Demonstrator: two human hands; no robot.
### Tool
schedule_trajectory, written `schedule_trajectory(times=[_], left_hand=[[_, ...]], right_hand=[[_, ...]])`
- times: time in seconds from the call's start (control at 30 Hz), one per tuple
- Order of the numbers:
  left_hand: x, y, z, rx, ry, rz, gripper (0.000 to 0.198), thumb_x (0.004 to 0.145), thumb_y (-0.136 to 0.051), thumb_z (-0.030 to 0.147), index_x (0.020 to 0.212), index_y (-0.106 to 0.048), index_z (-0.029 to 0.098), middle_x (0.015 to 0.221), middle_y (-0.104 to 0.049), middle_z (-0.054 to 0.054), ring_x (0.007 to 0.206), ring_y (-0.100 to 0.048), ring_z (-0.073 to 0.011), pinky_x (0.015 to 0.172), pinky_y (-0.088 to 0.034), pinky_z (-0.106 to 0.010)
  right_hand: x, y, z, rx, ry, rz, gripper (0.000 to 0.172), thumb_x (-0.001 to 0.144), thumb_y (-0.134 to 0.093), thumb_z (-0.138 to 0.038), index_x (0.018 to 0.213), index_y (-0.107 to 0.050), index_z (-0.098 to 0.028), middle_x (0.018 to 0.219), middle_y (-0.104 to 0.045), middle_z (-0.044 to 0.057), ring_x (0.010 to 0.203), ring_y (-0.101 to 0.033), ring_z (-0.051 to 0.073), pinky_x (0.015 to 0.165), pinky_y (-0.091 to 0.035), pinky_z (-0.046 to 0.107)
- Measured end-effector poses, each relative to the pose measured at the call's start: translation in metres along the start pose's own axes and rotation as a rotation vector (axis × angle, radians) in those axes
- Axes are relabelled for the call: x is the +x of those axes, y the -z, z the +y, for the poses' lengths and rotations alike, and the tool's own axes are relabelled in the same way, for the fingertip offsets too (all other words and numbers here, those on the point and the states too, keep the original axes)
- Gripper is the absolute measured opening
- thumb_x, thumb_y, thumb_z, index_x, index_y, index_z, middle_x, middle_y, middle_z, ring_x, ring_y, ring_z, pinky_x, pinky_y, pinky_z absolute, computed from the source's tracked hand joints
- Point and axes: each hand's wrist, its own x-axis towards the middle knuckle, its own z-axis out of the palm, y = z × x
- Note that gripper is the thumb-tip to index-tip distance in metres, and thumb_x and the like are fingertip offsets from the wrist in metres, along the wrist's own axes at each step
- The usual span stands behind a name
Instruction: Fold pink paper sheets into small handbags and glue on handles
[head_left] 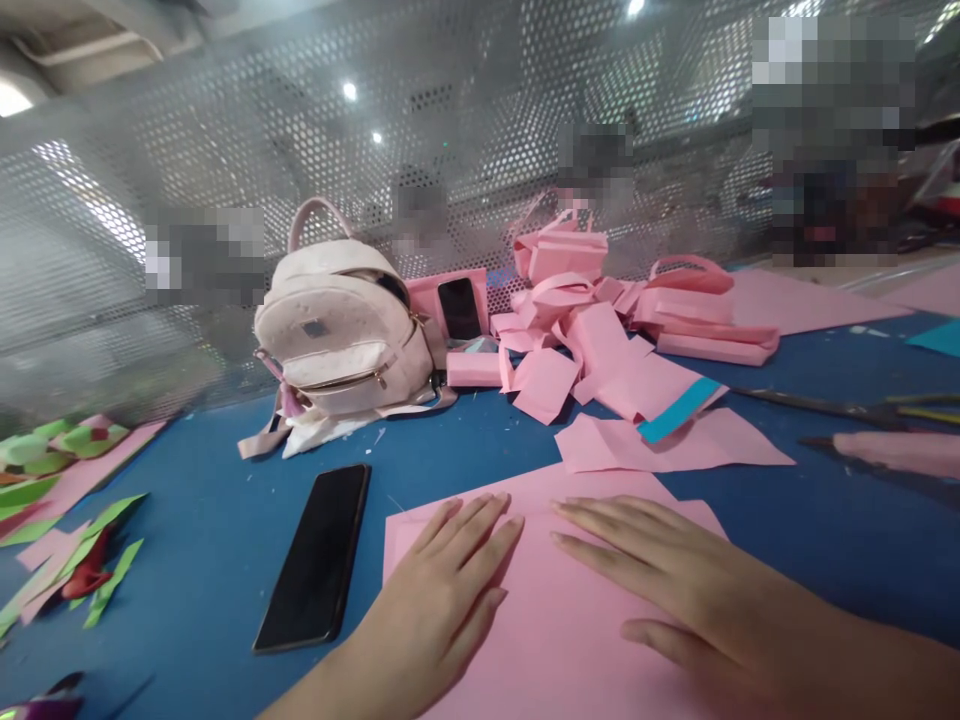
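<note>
Left hand (450, 590) and right hand (686, 575) rest palm-down, fingers extended, gripping nothing, on the large, flat pink paper sheet (551, 640) on the blue tabletop (202, 500). Uneven pressure could skew or crease it.

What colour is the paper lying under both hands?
The paper is plain pink, best seen in the head view.

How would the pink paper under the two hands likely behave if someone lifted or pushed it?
The pink paper would probably sag and flex, as it looks thin and broad. It seems light, so it might slide easily over the flat blue tabletop if the left hand and right hand lifted; both lie palm-down over it.
</note>
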Motion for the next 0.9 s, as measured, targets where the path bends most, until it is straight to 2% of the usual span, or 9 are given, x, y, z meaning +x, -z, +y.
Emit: schedule_trajectory(times=[0.13,0.3,0.43,0.67,0.9], left_hand=[[0.000,0.001,-0.002,-0.015,0.003,-0.001,0.058,0.108,-0.036,0.025,0.162,-0.017,0.026,0.170,-0.023,-0.004,0.156,-0.023,-0.0210,0.125,-0.025,-0.055],[0.000,0.003,-0.010,-0.060,-0.043,-0.014,0.061,0.105,-0.033,0.011,0.162,-0.018,0.026,0.169,-0.025,-0.003,0.155,-0.024,-0.0163,0.127,-0.025,-0.048],[0.000,0.006,-0.015,-0.098,-0.063,-0.026,0.062,0.104,-0.034,0.007,0.161,-0.021,0.025,0.169,-0.026,-0.005,0.156,-0.023,-0.0160,0.127,-0.025,-0.046],[0.001,0.011,-0.022,-0.191,-0.081,-0.047,0.067,0.100,-0.035,0.000,0.160,-0.027,0.030,0.167,-0.031,-0.003,0.154,-0.026,-0.0138,0.126,-0.027,-0.041],[0.000,0.010,-0.027,-0.198,-0.105,-0.044,0.072,0.096,-0.035,-0.004,0.160,-0.028,0.028,0.167,-0.031,-0.004,0.154,-0.028,-0.0146,0.126,-0.028,-0.042]], right_hand=[[0.001,0.002,0.000,-0.007,-0.005,-0.019,0.069,0.102,-0.051,-0.042,0.163,-0.020,-0.030,0.161,-0.041,0.008,0.143,-0.046,0.035,0.106,-0.052,0.060],[0.001,-0.001,0.000,0.009,-0.030,-0.038,0.071,0.102,-0.052,-0.042,0.164,-0.017,-0.033,0.163,-0.038,0.006,0.145,-0.043,0.035,0.109,-0.050,0.060],[-0.003,-0.006,0.002,0.044,-0.044,-0.026,0.074,0.101,-0.053,-0.042,0.164,-0.015,-0.033,0.164,-0.037,0.005,0.147,-0.040,0.035,0.113,-0.046,0.059],[-0.005,-0.007,0.003,0.029,-0.029,-0.016,0.074,0.101,-0.054,-0.044,0.164,-0.016,-0.033,0.164,-0.036,0.005,0.147,-0.040,0.034,0.112,-0.047,0.059],[-0.003,-0.005,0.004,0.004,-0.021,-0.021,0.073,0.101,-0.053,-0.043,0.164,-0.018,-0.032,0.163,-0.038,0.006,0.147,-0.041,0.034,0.111,-0.048,0.058]])
